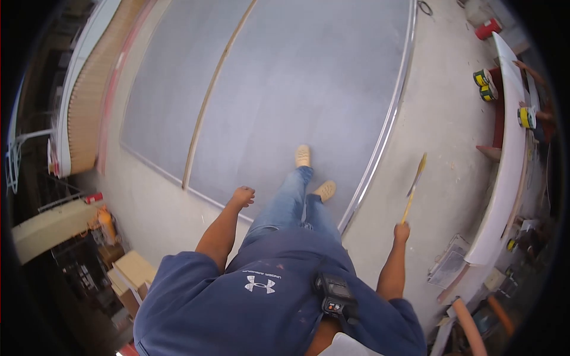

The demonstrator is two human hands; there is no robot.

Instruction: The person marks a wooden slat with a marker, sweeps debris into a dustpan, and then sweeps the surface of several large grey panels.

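Note:
My right hand [402, 232] is closed around the end of a long, thin yellow-handled tool [409, 205]. The tool points forward over the bare floor, with a dark, blurred middle and a yellowish far end; its kind cannot be made out. On the other side, my left hand [243, 196] hangs with its fingers curled in and nothing showing in them. It is near the front edge of a large grey panel surface [297, 77], where my tan shoes [303, 156] are stepping.
A wooden strip [218, 74] divides the panel surface, and a shiny metal rail [386, 133] runs along its right side. To the right stands a long white-topped bench [509, 178] with green-and-yellow spools [485, 85]. A person's arm [530, 72] reaches over it. Cardboard boxes [133, 272] sit at left.

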